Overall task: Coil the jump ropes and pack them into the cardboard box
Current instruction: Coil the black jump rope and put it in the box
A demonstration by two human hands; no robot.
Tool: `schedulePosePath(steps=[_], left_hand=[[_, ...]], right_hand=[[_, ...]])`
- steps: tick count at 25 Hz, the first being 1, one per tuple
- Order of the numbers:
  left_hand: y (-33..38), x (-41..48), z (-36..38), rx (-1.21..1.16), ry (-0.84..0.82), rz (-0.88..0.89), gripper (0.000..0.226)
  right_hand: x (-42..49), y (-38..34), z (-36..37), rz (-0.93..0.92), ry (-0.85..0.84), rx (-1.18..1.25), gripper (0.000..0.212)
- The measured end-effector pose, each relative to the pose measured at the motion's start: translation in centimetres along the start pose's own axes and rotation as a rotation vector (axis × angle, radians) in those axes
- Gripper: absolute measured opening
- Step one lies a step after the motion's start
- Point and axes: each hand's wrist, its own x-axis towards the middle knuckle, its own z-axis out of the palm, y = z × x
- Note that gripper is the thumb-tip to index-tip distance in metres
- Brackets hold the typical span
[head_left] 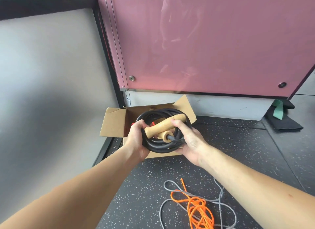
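1. Black jump rope (162, 144), coiled in a ring, is held between both hands above the open cardboard box (115, 124).
2. Left hand (136, 140) grips the coil's left side; right hand (189, 140) clasps its right side, thumb on a wooden handle (164, 124).
3. Nearer the person, an orange rope (197, 210) and a grey rope (219, 201) lie tangled on the speckled floor (146, 186).

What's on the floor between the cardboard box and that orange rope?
Only bare speckled floor lies between the cardboard box and the orange rope, seen in the head view; the person's forearms cross above it.
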Motion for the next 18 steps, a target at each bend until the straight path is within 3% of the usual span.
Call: schedulePosePath(steps=[2, 5, 11, 13, 18], left_hand=[[0.1, 3.8, -0.2, 0.008, 0.025, 0.032, 0.057], [-0.5, 11.1, -0.5, 0.066, 0.069, 0.045, 0.073], [-1.7, 23.2, -1.8, 0.314, 0.171, -0.046, 0.059], [-2.0, 26.2, -3.0, 0.475, 0.227, -0.046, 0.045], [-1.9, 31.8, -4.2, 0.649, 0.231, -0.047, 0.034]], right_hand=[[3.9, 1.2, 0.0, -0.023, 0.034, 0.032, 0.059], [11.3, 2.4, -0.2, -0.021, 0.098, 0.010, 0.045], [24.3, 3.1, -0.7, 0.047, 0.169, -0.213, 0.049], [27.8, 3.8, -0.4, 0.099, 0.159, -0.274, 0.046], [34.8, 4.7, 0.1, 0.009, 0.178, -0.538, 0.047]])
